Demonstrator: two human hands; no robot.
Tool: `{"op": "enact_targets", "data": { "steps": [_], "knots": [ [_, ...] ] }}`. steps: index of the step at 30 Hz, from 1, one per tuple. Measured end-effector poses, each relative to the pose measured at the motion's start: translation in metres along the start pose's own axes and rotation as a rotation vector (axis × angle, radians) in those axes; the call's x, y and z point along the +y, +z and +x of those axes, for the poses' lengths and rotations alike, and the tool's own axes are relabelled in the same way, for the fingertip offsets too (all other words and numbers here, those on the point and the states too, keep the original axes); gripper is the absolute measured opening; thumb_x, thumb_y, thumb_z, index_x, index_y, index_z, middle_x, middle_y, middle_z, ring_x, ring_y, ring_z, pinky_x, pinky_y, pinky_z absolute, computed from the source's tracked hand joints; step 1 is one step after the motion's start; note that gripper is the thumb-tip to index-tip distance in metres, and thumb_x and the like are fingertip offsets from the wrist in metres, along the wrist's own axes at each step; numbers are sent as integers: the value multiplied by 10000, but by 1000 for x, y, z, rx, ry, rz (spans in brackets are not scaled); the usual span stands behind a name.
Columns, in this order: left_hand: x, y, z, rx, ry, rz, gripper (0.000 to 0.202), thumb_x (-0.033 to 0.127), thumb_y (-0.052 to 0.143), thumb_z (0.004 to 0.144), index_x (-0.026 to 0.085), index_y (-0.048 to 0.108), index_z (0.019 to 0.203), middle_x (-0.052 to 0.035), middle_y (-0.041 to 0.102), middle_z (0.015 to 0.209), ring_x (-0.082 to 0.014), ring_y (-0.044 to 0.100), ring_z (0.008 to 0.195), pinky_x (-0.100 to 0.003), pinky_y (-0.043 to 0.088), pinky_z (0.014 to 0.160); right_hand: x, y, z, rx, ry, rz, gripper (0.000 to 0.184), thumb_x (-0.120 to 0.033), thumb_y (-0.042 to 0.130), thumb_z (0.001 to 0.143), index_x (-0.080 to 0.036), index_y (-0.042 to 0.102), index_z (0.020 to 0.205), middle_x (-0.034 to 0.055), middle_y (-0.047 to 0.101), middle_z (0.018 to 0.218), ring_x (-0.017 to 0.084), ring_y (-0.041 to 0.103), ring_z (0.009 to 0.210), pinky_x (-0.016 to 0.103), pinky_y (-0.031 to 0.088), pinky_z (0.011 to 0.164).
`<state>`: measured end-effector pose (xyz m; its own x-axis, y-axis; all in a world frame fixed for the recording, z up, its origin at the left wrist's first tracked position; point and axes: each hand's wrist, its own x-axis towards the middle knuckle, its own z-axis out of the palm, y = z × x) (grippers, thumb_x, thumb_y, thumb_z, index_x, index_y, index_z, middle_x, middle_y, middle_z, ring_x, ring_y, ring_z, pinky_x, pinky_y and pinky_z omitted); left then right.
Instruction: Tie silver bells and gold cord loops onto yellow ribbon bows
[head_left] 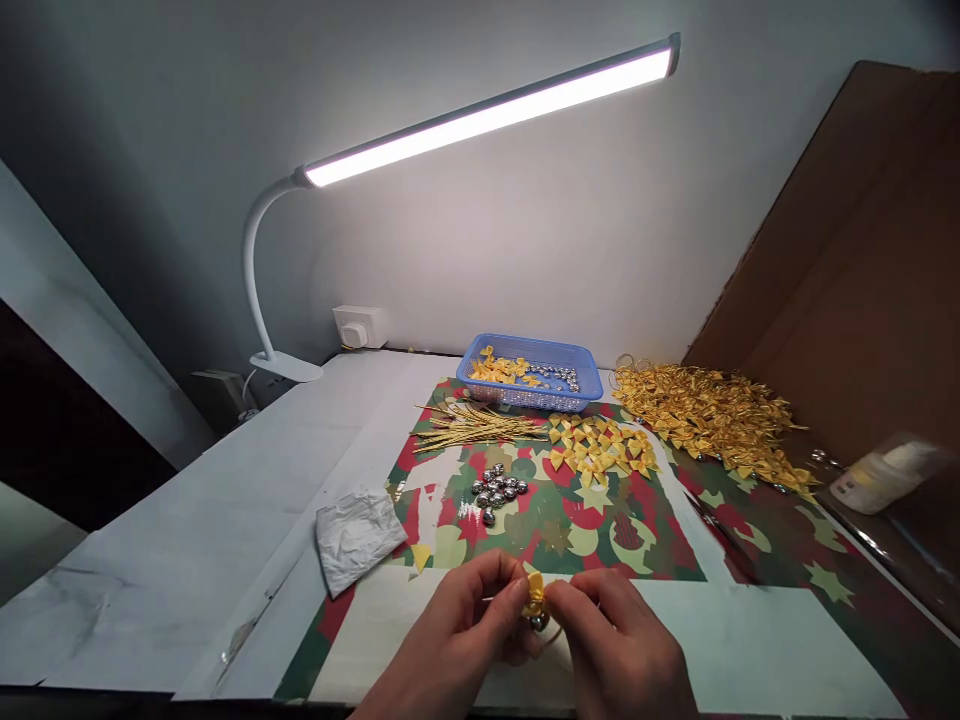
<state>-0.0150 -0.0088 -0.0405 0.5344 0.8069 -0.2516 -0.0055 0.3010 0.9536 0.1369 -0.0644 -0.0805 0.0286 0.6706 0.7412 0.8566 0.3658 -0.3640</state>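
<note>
My left hand (466, 625) and my right hand (611, 635) meet at the near edge of the table, fingers pinched together on a small yellow ribbon bow (535, 592). A little silver bell (538, 622) hangs just under the bow between the fingertips. Beyond the hands lie a cluster of silver bells (496, 490), a pile of yellow bows (598, 450) and a bundle of gold strings (472, 424) on a red and green patterned sheet (555, 525).
A blue basket (534, 372) with bows and bells stands at the back. A large heap of finished gold pieces (709, 415) lies to the right by a cardboard panel (847, 270). A crumpled plastic bag (354, 535) lies left. A clamp lamp (480, 118) arches overhead; a bottle (877, 478) lies far right.
</note>
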Motion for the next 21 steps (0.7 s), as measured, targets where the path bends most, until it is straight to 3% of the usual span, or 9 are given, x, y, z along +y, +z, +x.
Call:
{"op": "enact_targets", "data": {
  "steps": [4, 7, 10, 17, 21],
  "knots": [
    [4, 3, -4, 23, 32, 20, 387, 542, 689, 815, 169, 592, 781, 16, 597, 691, -154, 571, 683, -271, 438, 662, -5, 2, -4, 41, 24, -35, 188, -150, 452, 935, -193, 635, 934, 22, 555, 672, 154, 534, 584, 245, 386, 553],
    [6, 5, -6, 56, 42, 8, 380, 534, 715, 793, 173, 599, 774, 26, 577, 705, -152, 566, 690, -272, 440, 673, -7, 1, -4, -7, -3, -163, 192, -145, 461, 926, -199, 633, 858, 11, 513, 624, 160, 500, 557, 261, 341, 521],
    [10, 5, -7, 17, -8, -27, 376, 527, 714, 794, 172, 592, 777, 29, 578, 702, -141, 537, 687, -259, 419, 667, -7, -1, -4, -46, -29, -202, 218, -135, 465, 938, -214, 651, 857, 10, 541, 650, 153, 518, 575, 258, 329, 520],
    [20, 1, -10, -57, -139, 2, 433, 587, 639, 825, 169, 560, 749, 15, 596, 655, -134, 480, 631, -258, 360, 631, -2, 2, -9, -141, 102, 70, 273, -232, 418, 977, -241, 619, 794, 1, 547, 702, 136, 521, 587, 220, 350, 531],
    [18, 1, -10, -122, -104, 14, 474, 615, 631, 817, 143, 596, 798, 27, 553, 682, -120, 412, 641, -248, 330, 631, -8, 5, -7, -107, 202, 115, 218, -220, 452, 972, -229, 585, 800, -10, 549, 685, 142, 541, 599, 232, 375, 575]
  ]
}}
